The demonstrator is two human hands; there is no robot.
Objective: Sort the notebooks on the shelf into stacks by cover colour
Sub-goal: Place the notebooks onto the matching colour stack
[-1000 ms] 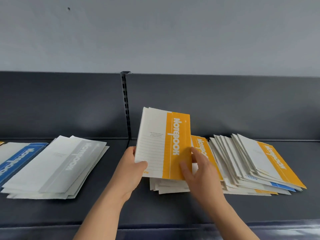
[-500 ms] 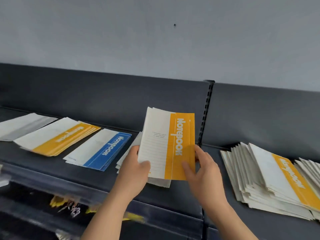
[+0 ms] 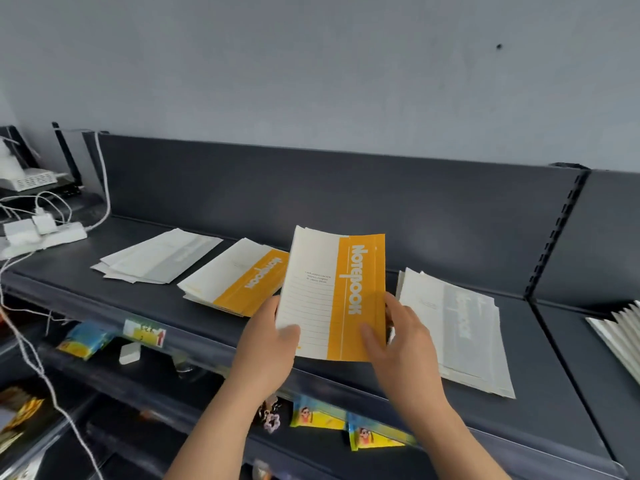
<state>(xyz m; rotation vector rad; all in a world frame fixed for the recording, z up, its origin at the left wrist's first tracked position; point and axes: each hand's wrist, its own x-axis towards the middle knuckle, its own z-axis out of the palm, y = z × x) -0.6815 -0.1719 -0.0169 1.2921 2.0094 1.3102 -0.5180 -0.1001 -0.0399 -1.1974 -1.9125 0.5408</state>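
Bare shelf (image 3: 516, 317) btwn grey stack (image 3: 460, 327) & fanned pile (image 3: 623, 334), rt side.

Yellow-banded notebook (image 3: 332, 296) held upright above shelf (image 3: 346, 379)

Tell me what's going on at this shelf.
A person is sorting notebooks by cover colour. The left hand and right hand hold an orange notebook upright by its lower corners, above the shelf. Just to its left lies the orange stack, where it presumably belongs. A grey stack lies further left, a second grey stack lies to the right, and a fanned pile shows at the right edge, its colours not visible.
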